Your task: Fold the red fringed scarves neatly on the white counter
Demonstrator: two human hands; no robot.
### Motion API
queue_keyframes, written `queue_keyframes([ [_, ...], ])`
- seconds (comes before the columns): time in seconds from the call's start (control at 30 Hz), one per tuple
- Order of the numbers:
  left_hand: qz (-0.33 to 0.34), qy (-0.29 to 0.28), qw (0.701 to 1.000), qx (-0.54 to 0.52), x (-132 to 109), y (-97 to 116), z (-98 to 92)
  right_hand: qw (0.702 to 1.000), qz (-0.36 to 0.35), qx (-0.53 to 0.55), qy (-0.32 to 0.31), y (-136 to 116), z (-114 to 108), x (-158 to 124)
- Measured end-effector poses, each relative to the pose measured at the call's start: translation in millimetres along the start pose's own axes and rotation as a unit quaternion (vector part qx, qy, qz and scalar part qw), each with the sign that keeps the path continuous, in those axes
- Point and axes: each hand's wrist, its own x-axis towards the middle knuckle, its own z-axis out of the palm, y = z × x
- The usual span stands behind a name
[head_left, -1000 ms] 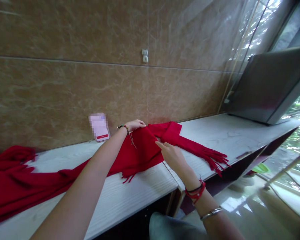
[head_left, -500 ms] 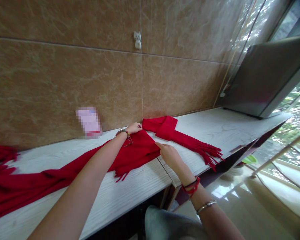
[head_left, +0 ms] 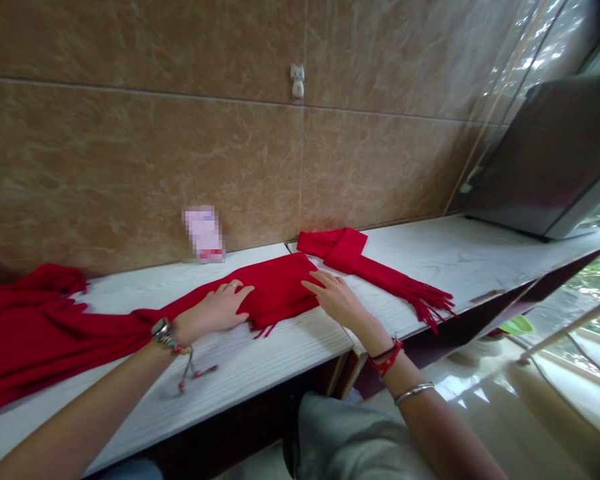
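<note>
Head view, left hand [head_left: 219, 311], right hand [head_left: 336, 300] flat on red scarf [head_left: 280, 288]

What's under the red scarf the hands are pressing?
The white counter, showing around the red scarf. The left hand and right hand rest flat on top. Anything else beneath the cloth is covered.

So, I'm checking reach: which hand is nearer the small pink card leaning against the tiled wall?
Left. The left hand lies flat on the red fringed scarf just in front of the small pink card; the right hand rests farther to its right.
</note>
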Motion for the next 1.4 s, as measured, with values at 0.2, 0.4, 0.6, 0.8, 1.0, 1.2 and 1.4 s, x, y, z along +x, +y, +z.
queue_keyframes([
  [0.2,0.022,0.022,0.998,0.048,-34,-23,13.0,0.997,-0.045,0.027,-0.055,-4,12,8],
  [0.4,0.034,0.109,0.992,0.059,-48,-40,34.5,0.996,-0.006,0.024,-0.087,2,14,15],
  [0.6,0.112,0.141,0.983,0.030,-48,-30,38.4,0.998,-0.034,0.007,-0.047,-8,14,25],
  [0.8,0.081,0.176,0.980,0.053,-38,-6,41.2,0.997,-0.049,0.050,-0.011,-13,15,33],
  [1.0,0.098,0.173,0.979,0.052,-18,6,40.1,0.996,-0.090,0.008,-0.005,-23,15,34],
  [1.2,0.065,0.191,0.978,0.047,-9,22,32.7,0.997,-0.031,0.072,0.002,-22,21,28],
  [1.4,0.019,0.177,0.982,0.065,-22,15,21.4,0.990,-0.007,0.137,-0.014,-16,24,24],
])
